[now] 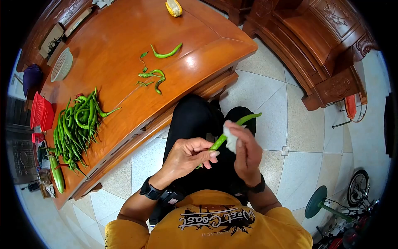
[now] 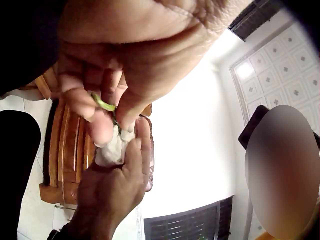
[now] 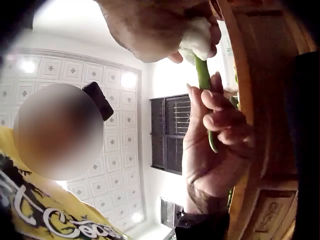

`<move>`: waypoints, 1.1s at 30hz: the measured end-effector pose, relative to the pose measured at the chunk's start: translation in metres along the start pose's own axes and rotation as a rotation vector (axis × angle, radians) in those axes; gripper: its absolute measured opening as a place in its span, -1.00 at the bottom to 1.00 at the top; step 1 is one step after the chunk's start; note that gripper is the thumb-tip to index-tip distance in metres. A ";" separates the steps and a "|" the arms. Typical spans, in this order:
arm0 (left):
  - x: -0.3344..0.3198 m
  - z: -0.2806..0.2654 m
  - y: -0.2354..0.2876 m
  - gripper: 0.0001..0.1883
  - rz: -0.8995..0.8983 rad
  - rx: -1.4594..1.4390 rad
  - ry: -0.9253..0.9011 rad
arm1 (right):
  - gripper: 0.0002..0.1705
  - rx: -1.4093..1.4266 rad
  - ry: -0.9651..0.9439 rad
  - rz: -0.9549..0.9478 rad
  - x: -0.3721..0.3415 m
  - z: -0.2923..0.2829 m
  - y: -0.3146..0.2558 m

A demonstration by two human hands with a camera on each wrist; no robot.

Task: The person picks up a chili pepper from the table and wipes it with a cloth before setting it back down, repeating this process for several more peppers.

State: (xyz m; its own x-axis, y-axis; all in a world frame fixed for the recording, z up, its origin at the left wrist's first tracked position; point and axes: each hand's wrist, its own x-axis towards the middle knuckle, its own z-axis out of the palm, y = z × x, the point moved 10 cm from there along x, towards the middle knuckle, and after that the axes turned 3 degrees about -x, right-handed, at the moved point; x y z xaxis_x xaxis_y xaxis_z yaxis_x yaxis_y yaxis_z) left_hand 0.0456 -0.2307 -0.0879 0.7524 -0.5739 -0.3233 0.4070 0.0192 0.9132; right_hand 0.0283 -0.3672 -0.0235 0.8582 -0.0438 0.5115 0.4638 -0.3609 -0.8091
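My left hand (image 1: 184, 159) pinches a long green chili pepper (image 1: 218, 143) near one end, between thumb and fingers, above my lap. A crumpled white cloth or tissue (image 1: 230, 143) is in my right hand (image 1: 248, 155), wrapped against the pepper's middle. The pepper's other end sticks out beyond the cloth, up and to the right in the head view. From the right wrist, the pepper (image 3: 202, 75) runs from the white wad (image 3: 196, 40) down through the left fingers. In the left wrist view, a curled green end (image 2: 103, 102) shows between the left fingers.
On the wooden table (image 1: 120, 37) lie a big pile of green chili peppers (image 1: 76, 128), a few apart from it (image 1: 166, 54), a yellow corn piece (image 1: 174, 7) and a long green vegetable (image 1: 57, 173). A white basket (image 1: 62, 64) and red basket (image 1: 41, 111) stand left. A carved wooden chair (image 1: 311, 41) is right.
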 end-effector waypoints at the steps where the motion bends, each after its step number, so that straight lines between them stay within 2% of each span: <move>1: 0.001 -0.001 0.000 -0.79 0.012 0.006 0.005 | -0.71 0.034 -0.040 -0.003 -0.002 0.008 -0.002; 2: 0.002 -0.002 0.000 -0.77 0.024 0.013 0.010 | -0.70 0.069 -0.079 -0.006 -0.005 0.015 -0.004; 4: 0.002 -0.004 0.001 -0.74 0.018 0.018 0.017 | -0.68 -0.047 -0.163 -0.111 -0.005 0.023 -0.020; 6: 0.001 -0.005 0.001 -0.72 -0.018 0.015 0.021 | -0.68 0.029 -0.188 -0.061 -0.008 0.026 -0.014; 8: -0.001 -0.004 0.000 -0.72 -0.025 -0.015 -0.003 | -0.67 0.046 -0.084 -0.033 -0.004 0.019 -0.007; 10: -0.003 -0.002 0.002 -0.72 -0.026 -0.037 -0.028 | -0.58 -0.114 0.051 -0.048 -0.003 0.001 0.003; 12: -0.004 0.002 0.005 -0.72 -0.022 -0.050 -0.061 | -0.54 -0.055 0.168 0.052 -0.006 -0.010 0.019; 13: -0.004 0.003 0.005 -0.73 -0.014 -0.051 -0.069 | -0.58 0.066 0.246 0.095 -0.006 -0.013 0.023; 16: -0.001 0.003 0.005 -0.76 0.000 -0.038 -0.083 | -0.66 -0.083 0.021 0.008 -0.001 0.001 0.006; 17: 0.000 0.002 0.005 -0.78 0.000 -0.024 -0.080 | -0.71 -0.059 0.011 0.030 0.000 0.004 0.001; 18: 0.001 0.001 0.004 -0.79 -0.001 -0.010 -0.077 | -0.68 -0.065 -0.043 -0.042 0.001 0.011 -0.008; 21: 0.001 0.001 0.004 -0.79 0.005 -0.011 -0.082 | -0.69 0.010 -0.082 -0.048 -0.005 0.021 -0.007; 26: -0.004 0.002 0.002 -0.74 -0.058 -0.033 -0.103 | -0.75 -0.190 0.063 -0.066 0.010 -0.009 0.007; 28: -0.006 0.003 0.002 -0.72 -0.084 -0.052 -0.128 | -0.77 -0.249 0.133 -0.009 0.012 -0.025 0.021; 30: -0.008 0.001 0.002 -0.72 -0.081 -0.052 -0.132 | -0.78 -0.269 0.179 0.128 0.012 -0.040 0.035; 33: -0.009 -0.002 0.000 -0.72 -0.072 -0.060 -0.128 | -0.80 -0.331 0.210 0.103 0.011 -0.047 0.040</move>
State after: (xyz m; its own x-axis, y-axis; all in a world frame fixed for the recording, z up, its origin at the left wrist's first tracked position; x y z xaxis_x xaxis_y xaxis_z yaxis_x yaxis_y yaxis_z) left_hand 0.0399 -0.2233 -0.0854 0.6496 -0.6750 -0.3497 0.4904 0.0206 0.8712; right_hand 0.0460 -0.4258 -0.0363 0.8170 -0.2726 0.5082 0.2522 -0.6237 -0.7398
